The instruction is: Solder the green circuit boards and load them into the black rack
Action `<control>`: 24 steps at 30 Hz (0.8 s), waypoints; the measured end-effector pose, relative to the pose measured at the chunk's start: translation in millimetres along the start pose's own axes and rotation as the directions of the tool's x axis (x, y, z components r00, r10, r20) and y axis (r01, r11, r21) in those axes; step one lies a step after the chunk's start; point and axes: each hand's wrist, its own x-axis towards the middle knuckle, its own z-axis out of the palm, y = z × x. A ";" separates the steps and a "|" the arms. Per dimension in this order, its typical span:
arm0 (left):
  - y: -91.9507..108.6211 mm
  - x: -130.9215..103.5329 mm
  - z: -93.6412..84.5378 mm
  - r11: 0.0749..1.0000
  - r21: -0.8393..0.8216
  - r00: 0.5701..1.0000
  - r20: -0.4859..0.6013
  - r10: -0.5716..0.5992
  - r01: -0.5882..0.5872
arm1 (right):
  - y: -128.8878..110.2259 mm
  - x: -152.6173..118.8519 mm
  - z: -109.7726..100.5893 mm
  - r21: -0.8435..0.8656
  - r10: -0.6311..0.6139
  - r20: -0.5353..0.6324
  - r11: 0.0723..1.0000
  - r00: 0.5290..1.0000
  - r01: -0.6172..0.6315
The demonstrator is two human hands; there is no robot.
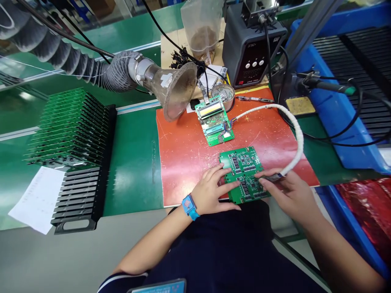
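Observation:
A green circuit board (244, 173) with two matching halves lies near the front edge of the red mat. My left hand (214, 189) rests at its left side, fingers spread over the edge and the thumb stretched along the near side. In my right hand (285, 191) is a probe connector (271, 177) on a white sleeved cable (301, 138), its tip down on the right part of the board. The cable runs to a smaller green programmer board (214, 121) with a yellow display, farther back on the mat. My right fingers hide part of the connector.
At left, a black rack (82, 191) holds several upright green boards (70, 130), beside a white paper sheet (36, 199). A fume-extractor hood (180, 89) hangs over the mat (183, 162). Behind stands a soldering station (253, 49); a blue bin (339, 134) is at right.

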 end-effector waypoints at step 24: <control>2.3 -2.2 5.5 0.994 0.100 0.999 0.012 -0.046 0.045 | 9.5 1.9 5.1 -0.308 -0.225 -0.036 0.929 0.974 0.204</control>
